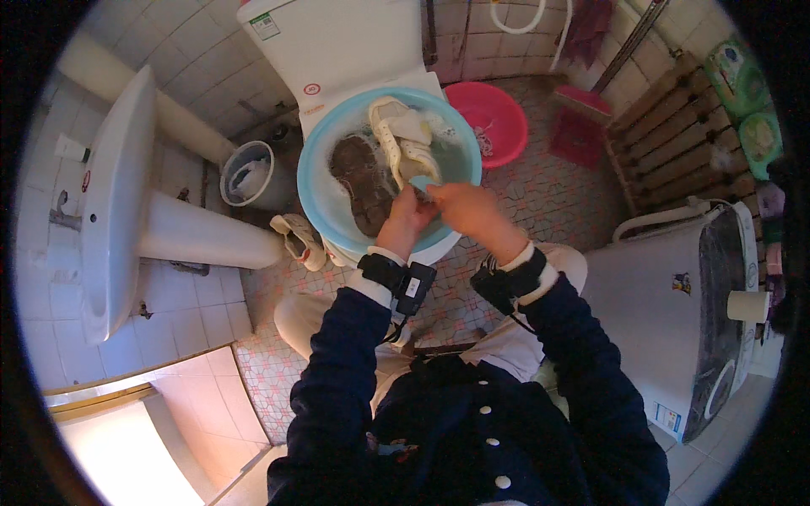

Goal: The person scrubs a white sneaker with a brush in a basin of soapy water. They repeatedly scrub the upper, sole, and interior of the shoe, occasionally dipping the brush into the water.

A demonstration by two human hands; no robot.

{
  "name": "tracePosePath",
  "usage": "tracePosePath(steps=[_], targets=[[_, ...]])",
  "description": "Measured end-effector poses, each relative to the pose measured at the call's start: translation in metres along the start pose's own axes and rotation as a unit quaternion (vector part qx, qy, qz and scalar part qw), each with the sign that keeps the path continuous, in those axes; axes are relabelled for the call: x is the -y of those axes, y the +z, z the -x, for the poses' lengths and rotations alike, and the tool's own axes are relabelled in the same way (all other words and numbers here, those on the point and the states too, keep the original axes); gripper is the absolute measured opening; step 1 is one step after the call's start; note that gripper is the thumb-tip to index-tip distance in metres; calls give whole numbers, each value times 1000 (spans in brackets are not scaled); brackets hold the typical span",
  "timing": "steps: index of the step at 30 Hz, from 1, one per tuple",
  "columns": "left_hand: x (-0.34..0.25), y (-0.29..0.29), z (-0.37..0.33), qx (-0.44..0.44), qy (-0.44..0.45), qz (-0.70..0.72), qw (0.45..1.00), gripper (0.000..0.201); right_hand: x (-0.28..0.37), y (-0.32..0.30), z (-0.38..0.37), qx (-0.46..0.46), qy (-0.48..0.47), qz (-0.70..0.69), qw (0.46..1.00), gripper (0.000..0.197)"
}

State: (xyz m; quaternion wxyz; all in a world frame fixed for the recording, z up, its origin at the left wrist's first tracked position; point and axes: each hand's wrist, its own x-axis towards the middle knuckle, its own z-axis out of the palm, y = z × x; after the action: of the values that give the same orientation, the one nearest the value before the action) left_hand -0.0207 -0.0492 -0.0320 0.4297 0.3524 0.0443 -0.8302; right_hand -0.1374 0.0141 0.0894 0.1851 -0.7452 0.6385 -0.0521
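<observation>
Over basin [306,169]: left hand [408,218], right hand [472,211] partly hide unclear light-blue item [423,181].

The basin [305,181] is light blue, with white suds [335,211] around a brown patch [359,173]. The shoe [390,143] in it is cream with dark dots. A second basin [508,135] is hot pink. Toilet [346,42] and sink [118,202] are white, the jacket [439,438] navy with white buttons [485,410]. Reddish irregular lines pattern the grey floor [540,198].
</observation>
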Motion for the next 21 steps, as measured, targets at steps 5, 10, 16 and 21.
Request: tracePosePath(steps=[5, 10, 16, 21], targets=[[-4, 5, 16, -57, 15, 8, 998, 21, -1, 7, 7, 17, -20, 11, 1000, 27], [2, -3, 11, -80, 60, -33, 994, 17, -7, 16, 6, 22, -19, -23, 999, 26], [5, -12, -12, -101, 18, -138, 985, 19, 0, 25, -2, -99, 48, -5, 994, 20], [6, -1, -5, -79, 54, -67, 993, 23, 2, 26, 4, -75, 58, -38, 995, 18]])
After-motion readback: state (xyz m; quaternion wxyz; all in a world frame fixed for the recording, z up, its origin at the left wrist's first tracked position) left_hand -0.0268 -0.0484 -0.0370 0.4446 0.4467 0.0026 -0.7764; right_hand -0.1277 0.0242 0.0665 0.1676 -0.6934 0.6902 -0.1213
